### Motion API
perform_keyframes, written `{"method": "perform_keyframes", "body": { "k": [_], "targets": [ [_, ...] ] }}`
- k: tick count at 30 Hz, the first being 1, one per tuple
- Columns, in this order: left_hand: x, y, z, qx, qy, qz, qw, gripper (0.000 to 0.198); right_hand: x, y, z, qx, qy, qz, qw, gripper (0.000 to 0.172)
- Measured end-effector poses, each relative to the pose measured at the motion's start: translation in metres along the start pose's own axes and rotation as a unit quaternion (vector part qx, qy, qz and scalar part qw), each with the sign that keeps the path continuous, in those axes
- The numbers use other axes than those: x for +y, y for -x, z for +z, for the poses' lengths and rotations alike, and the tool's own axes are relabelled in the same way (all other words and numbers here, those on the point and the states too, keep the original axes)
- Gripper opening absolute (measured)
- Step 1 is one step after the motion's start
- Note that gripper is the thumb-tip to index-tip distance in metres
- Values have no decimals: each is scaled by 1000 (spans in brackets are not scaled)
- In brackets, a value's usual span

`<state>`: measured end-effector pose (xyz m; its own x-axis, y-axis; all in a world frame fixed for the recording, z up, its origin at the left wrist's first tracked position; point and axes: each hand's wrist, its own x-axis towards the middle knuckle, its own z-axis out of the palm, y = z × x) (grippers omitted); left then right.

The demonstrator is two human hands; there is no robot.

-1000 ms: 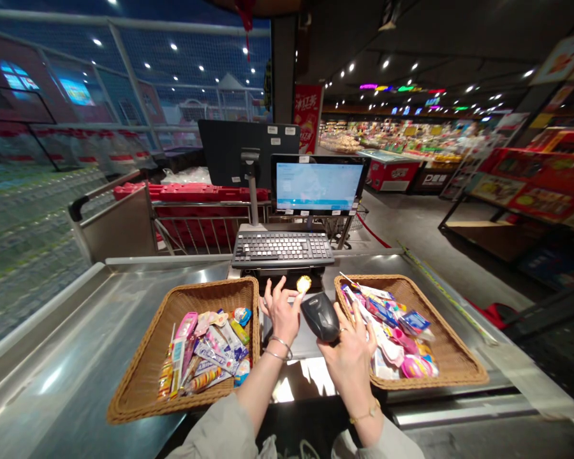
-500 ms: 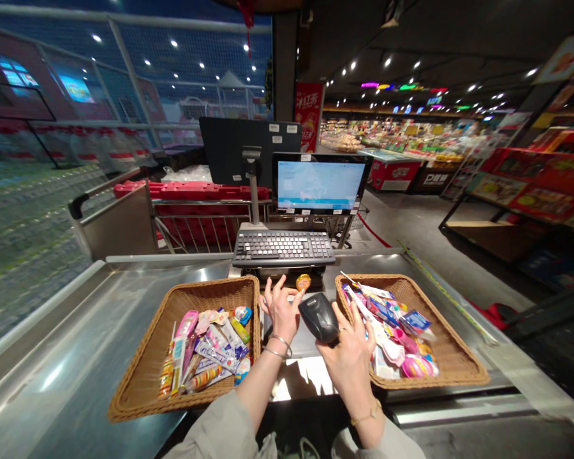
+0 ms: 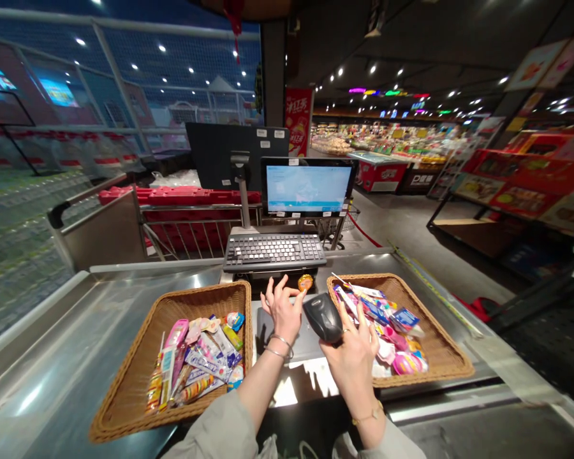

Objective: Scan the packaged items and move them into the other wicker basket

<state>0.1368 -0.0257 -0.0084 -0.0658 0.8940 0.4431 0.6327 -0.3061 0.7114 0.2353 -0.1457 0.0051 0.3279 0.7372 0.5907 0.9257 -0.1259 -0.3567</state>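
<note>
Left hand (image 3: 286, 313) at frame centre, fingers pinching round orange candy (image 3: 305, 282) just above black scanner (image 3: 323, 317); right hand (image 3: 353, 352), lower centre-right, fingers grasping scanner; wicker basket (image 3: 176, 305) of packaged items (image 3: 205, 360) lower left, second basket (image 3: 440, 344) lower right, both on metal bench (image 3: 52, 357), keyboard (image 3: 275, 251) directly above candy

Lighting: small white ceiling spotlights (image 3: 373, 69) lit your dim surroundings. Glare: white streaks crossed your silver metal counter (image 3: 76, 338). Distortion: edges were stretched. Blur: clear, red-banded plastic bottles (image 3: 67, 155) at your far left were smeared.
</note>
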Motion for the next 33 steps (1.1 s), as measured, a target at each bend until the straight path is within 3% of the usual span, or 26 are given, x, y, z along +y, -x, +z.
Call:
{"method": "perform_keyframes", "body": {
  "k": [20,28,33],
  "targets": [
    [50,23,57,-51,26,71,996,14,71,2,-23,76,54,141,986,55],
    [68,37,78,-92,33,87,991,14,106,8,-32,92,78,178,977,47],
    [74,44,91,-114,34,91,989,13,125,11,-37,94,88,200,971,55]
  ]
}}
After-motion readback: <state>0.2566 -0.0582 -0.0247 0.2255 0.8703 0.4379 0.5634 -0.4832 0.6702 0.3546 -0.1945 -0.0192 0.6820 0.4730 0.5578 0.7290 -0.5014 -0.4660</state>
